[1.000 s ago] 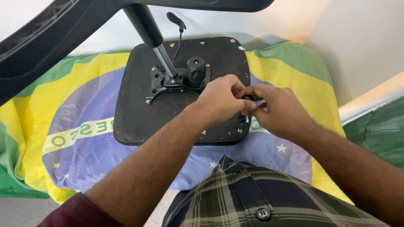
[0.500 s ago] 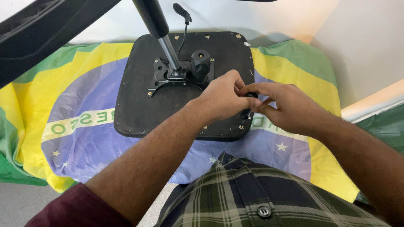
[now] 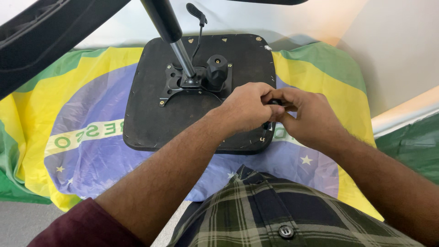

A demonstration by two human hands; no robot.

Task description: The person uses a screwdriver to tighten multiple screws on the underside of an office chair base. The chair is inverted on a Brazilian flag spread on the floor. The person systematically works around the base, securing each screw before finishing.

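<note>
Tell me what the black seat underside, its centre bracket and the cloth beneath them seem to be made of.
Seat underside: thin matte black fabric, likely over a board, with staples dotting its edge. Centre bracket: black-painted metal, judging by its stamped shape and bolts. Cloth: thin printed synthetic, softly wrinkled and slightly shiny. The small black part between the left hand and right hand is too hidden to tell.

Bkgd: pale wall (image 3: 393, 50) w/ warm light strip at its base, grey floor (image 3: 27, 224) bottom left.

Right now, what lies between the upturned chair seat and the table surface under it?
In the head view, a green, yellow and blue flag cloth lies spread under the black seat base, covering that stretch. Both hands, left and right, meet at the seat's near right edge.
</note>
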